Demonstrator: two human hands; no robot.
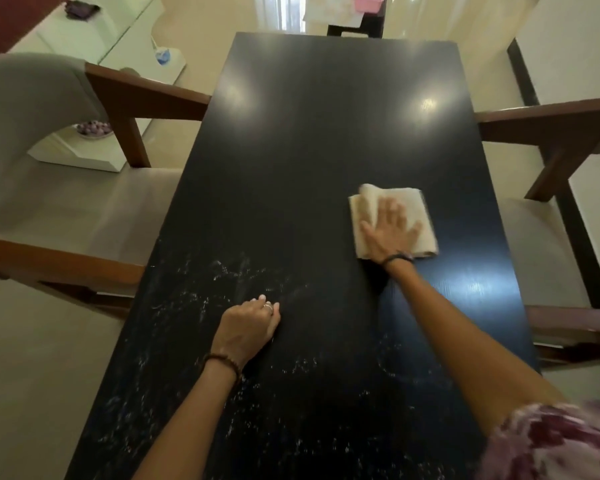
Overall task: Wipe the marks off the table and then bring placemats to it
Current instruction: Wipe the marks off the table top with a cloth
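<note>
A long black table (309,133) fills the middle of the view. White chalky marks (194,299) cover its near half, mostly on the left and front. My right hand (390,230) lies flat with spread fingers on a folded beige cloth (420,209), pressing it onto the table right of centre. My left hand (248,327) rests on the table among the marks, fingers curled under, holding nothing. No placemats are in view.
Chairs with brown wooden arms and grey upholstery stand on the left (32,133) and on the right (551,126). A dark chair (355,29) stands at the far end. A white shelf unit (94,39) is at the far left on the pale floor.
</note>
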